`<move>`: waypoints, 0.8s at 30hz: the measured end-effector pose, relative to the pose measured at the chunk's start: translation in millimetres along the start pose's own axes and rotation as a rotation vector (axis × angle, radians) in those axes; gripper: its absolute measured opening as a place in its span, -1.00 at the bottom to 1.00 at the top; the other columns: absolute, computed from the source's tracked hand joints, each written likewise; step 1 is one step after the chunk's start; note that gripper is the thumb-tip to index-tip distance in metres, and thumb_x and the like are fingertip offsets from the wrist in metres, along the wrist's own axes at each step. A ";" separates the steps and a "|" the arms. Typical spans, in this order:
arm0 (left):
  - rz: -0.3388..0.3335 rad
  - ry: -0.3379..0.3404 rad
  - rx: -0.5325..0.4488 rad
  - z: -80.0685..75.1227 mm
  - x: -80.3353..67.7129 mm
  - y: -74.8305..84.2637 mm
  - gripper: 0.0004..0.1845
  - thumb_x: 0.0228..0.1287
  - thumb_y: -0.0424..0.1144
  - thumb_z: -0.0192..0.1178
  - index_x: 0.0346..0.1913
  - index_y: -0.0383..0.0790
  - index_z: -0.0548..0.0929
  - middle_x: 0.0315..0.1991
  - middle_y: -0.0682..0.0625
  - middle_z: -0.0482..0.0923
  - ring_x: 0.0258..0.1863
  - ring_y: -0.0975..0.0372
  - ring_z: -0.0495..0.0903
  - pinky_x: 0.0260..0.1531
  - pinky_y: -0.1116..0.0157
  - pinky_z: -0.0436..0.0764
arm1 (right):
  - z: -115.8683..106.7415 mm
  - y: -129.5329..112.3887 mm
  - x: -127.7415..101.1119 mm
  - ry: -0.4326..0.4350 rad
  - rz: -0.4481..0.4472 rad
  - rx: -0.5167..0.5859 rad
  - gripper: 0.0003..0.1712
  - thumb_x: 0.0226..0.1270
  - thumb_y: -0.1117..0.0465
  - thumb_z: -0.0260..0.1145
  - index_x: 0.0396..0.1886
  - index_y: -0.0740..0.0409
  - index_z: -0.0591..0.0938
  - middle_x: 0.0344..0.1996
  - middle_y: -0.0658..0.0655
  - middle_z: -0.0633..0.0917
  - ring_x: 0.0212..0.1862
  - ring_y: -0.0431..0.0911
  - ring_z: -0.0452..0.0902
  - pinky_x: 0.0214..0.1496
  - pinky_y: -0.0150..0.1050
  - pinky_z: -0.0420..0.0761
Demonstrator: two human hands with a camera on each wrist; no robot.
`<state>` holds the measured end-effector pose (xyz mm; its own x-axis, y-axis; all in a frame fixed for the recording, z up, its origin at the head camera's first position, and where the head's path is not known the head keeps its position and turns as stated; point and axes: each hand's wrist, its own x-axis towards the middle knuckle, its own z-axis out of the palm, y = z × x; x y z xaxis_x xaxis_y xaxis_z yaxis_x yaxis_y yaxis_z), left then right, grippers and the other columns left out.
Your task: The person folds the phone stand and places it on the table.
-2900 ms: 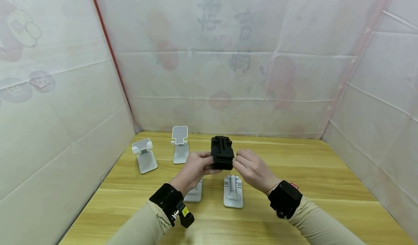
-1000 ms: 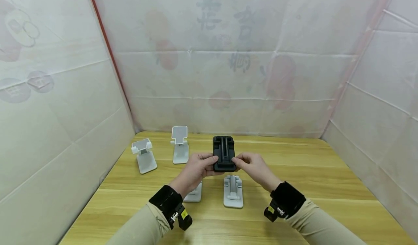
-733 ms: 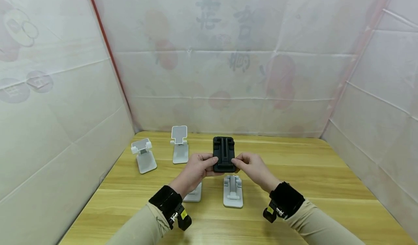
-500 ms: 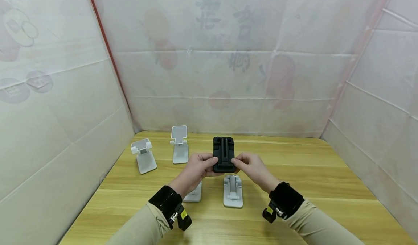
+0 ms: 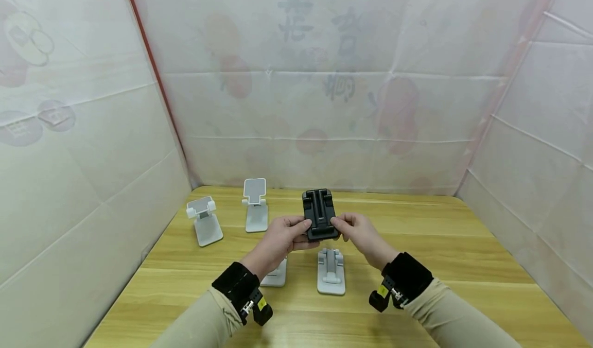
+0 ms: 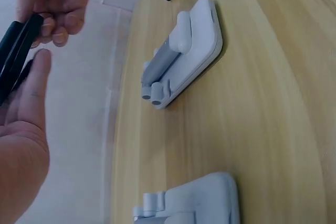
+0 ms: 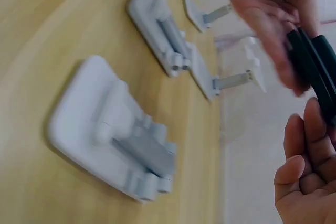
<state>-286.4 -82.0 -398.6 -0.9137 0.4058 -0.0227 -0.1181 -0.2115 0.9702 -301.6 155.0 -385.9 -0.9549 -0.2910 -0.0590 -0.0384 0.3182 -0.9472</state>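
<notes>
A black folded phone stand (image 5: 319, 211) is held above the table, its hinged arm side facing the head camera. My left hand (image 5: 280, 237) grips its left edge, thumb on the front and fingers behind. At the lower right edge, my right hand (image 5: 363, 235) pinches it with thumb and fingers. In the left wrist view the stand (image 6: 16, 59) appears edge-on between both hands. Below the hands lies a white folded phone stand (image 5: 331, 273). A second white folded stand (image 5: 275, 276) is partly hidden by my left hand and wrist.
Two white phone stands stand unfolded at the left back: one (image 5: 207, 224) near the left table edge, another (image 5: 256, 209) to its right. The wooden table (image 5: 445, 255) is enclosed by pale printed sheets (image 5: 296, 106) at the back and sides.
The black phone stand has turned from end-on to face the camera, then tilted slightly and risen a little. My right hand's curled fingers have shifted into a thumb-and-finger pinch on its lower right edge.
</notes>
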 end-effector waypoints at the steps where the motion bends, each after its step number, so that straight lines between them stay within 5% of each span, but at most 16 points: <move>1: -0.006 0.000 0.010 -0.4 -0.4 1.0 -0.53 0.59 -0.18 0.10 0.37 -0.41 0.50 0.17 -0.33 0.63 0.06 -0.03 0.73 0.09 0.13 0.72 | -2.7 -2.3 0.3 0.009 -0.006 0.002 -0.60 0.60 -0.03 0.17 -0.11 0.25 0.62 -0.34 0.07 0.58 -0.23 0.01 0.41 -0.11 -0.16 0.39; 10: -0.007 0.103 0.080 -29.5 -10.5 2.4 -0.50 0.59 -0.14 0.09 0.38 -0.44 0.45 0.19 -0.37 0.61 0.09 -0.04 0.71 0.09 0.13 0.72 | -68.0 16.7 10.3 0.097 0.039 -0.135 -0.53 0.68 -0.01 0.04 0.18 0.33 0.50 -0.13 0.15 0.57 -0.13 0.03 0.41 -0.05 -0.16 0.43; 15: -0.025 0.278 0.102 -47.5 -15.9 1.7 -0.55 0.59 -0.16 0.09 0.32 -0.42 0.51 0.15 -0.38 0.63 0.00 -0.01 0.76 0.02 0.14 0.75 | -100.2 45.1 7.1 0.091 0.110 -0.188 -0.60 0.73 0.01 -0.07 0.03 0.31 0.42 -0.11 0.23 0.53 -0.06 0.09 0.38 0.07 -0.02 0.41; 19: -0.019 0.441 0.094 -60.9 -20.0 5.1 -0.58 0.59 -0.19 0.06 0.27 -0.45 0.53 0.07 -0.39 0.67 -0.11 0.02 0.79 -0.05 0.16 0.78 | -115.2 62.3 0.5 0.102 0.152 -0.216 -0.54 0.74 0.03 -0.10 0.14 0.40 0.39 -0.11 0.29 0.53 0.08 0.21 0.40 0.32 0.21 0.37; 24: -0.029 0.593 0.128 -77.4 -21.8 7.8 -0.56 0.61 -0.12 -0.01 0.22 -0.47 0.52 -0.34 -0.24 0.72 -0.45 0.14 0.74 -0.34 0.25 0.80 | -124.5 78.8 -2.7 0.121 0.199 -0.254 -0.54 0.74 0.08 -0.09 0.16 0.43 0.44 -0.15 0.30 0.56 0.15 0.25 0.43 0.43 0.30 0.31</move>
<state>-297.5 -161.3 -409.2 -0.9760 -0.1629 -0.1445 -0.1323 -0.0837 0.9877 -338.7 293.2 -421.1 -0.9784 -0.0960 -0.1829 0.0951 0.5767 -0.8114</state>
